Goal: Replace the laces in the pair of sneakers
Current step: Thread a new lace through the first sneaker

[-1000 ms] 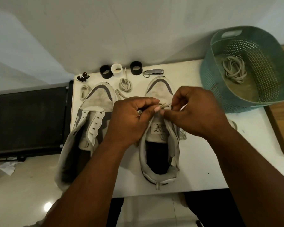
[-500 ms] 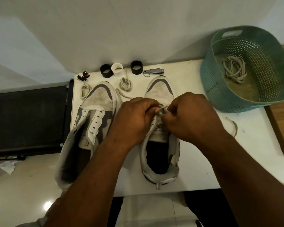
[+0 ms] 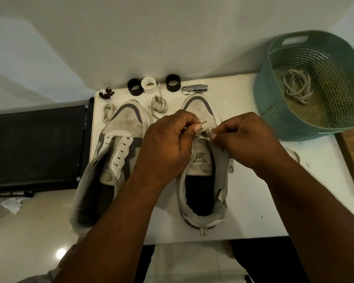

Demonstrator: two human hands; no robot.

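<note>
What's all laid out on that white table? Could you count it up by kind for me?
Sneakers: 2
Lace bundles on the table: 2
Black rings: 2
White ring: 1
Nail clipper: 1
Teal basket: 1
Small dark figurine: 1
Total: 10

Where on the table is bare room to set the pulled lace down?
Bare tabletop lies right of the right sneaker, below the basket, and between nail clipper and basket. Crowded: the back row and the gap between the sneakers.
</note>
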